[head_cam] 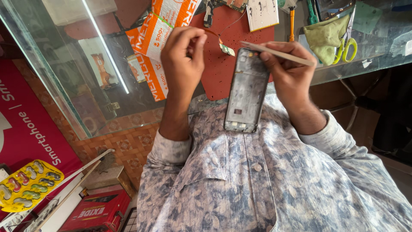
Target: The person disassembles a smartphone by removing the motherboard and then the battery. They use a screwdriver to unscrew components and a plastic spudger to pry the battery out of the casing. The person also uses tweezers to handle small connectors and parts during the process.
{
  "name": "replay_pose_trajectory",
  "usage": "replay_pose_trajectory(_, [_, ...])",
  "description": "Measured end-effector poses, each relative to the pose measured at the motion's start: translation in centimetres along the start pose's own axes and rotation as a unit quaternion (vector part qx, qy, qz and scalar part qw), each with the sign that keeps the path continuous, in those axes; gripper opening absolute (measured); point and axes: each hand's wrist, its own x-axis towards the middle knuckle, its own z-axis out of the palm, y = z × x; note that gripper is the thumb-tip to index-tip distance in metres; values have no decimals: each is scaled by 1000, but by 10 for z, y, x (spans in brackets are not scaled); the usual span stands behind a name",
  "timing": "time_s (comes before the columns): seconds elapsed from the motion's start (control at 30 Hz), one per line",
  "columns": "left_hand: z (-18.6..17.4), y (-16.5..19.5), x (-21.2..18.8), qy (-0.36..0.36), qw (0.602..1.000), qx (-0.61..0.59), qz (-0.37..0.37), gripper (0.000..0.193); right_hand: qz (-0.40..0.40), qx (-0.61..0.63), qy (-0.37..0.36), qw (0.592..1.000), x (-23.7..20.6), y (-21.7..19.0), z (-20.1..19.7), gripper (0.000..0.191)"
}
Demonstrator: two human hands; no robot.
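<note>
Our right hand point(287, 71) is clamped on the top end of the phone frame point(246, 91), held upright above the desk point(343, 71), with a thin stick point(277, 53) between its fingers. Left hand point(183, 58) pinches a ribbon cable point(219, 43). We judge the frame light, stiff, thin-edged: grip the sides. Cable looks fragile

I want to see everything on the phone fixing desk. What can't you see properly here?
Head view only:
- Phone frame: top corner hidden by the right hand.
- Flex cable: its end hidden inside the left hand.
- Scissors: blades partly under the green cloth.
- Circuit board: cut off by the top edge.
</note>
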Motion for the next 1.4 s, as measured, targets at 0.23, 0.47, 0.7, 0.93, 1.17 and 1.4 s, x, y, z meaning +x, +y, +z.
replay_pose_trajectory(0.23, [18,-13,8,-34,994,75,75,14,-4,19,65,998,-7,5,-26,12])
replay_pose_trajectory(0.47, [20,-34,30,-7,981,143,131,16,-9,24,59,998,-9,5,-26,15])
replay_pose_trajectory(0.7, [25,-38,32,-2,981,159,114,16,-15,30,51,998,-6,2,-24,16])
replay_pose_trajectory(0.93, [14,5,-10,-184,875,-403,-196,32,-84,-32,70,993,5,-13,-20,14])
replay_pose_trajectory(1.17, [0,53,-39,-261,879,-354,-183,52,-173,-105,29,979,7,-28,-6,16])
replay_pose_trajectory(1.4, [1,49,-43,-263,878,-355,-185,39,-166,-99,15,981,3,-18,-7,14])
